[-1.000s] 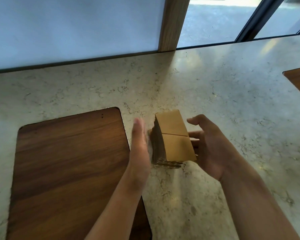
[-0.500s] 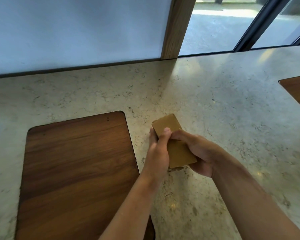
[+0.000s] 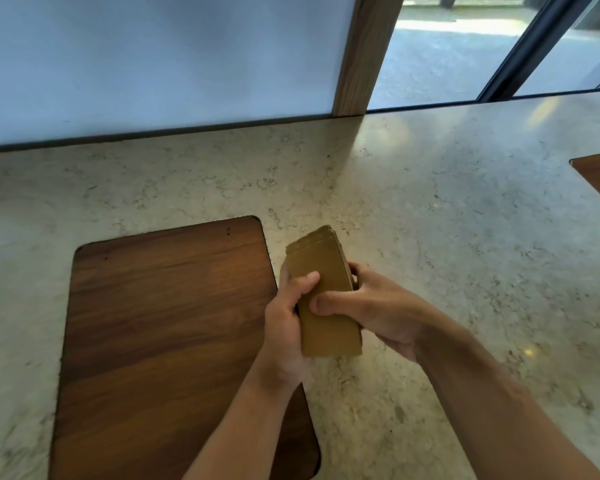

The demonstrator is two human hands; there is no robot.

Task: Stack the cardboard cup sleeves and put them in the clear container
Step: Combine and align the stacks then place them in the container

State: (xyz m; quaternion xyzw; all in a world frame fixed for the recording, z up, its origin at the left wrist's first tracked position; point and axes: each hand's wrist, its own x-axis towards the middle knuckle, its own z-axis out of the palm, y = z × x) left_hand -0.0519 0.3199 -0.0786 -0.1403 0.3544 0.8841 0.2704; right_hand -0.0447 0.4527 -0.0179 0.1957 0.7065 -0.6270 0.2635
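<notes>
both hands, left hand point(image 3: 284, 323) and right hand point(image 3: 378, 306), have their grip closed around the stack of cardboard cup sleeves point(image 3: 326, 299), held above the stone desk point(image 3: 430, 220). best to square the fanned far edges first; the clear container isn't visible.

Two bare forearms enter from about 6 o'clock and 5 o'clock, with no sleeve, watch, bracelet or glove on either. The bare left hand point(image 3: 284, 327) and the bare right hand point(image 3: 378, 306) carry no rings on the fingers that show. The fingernails are short and unpainted.
</notes>
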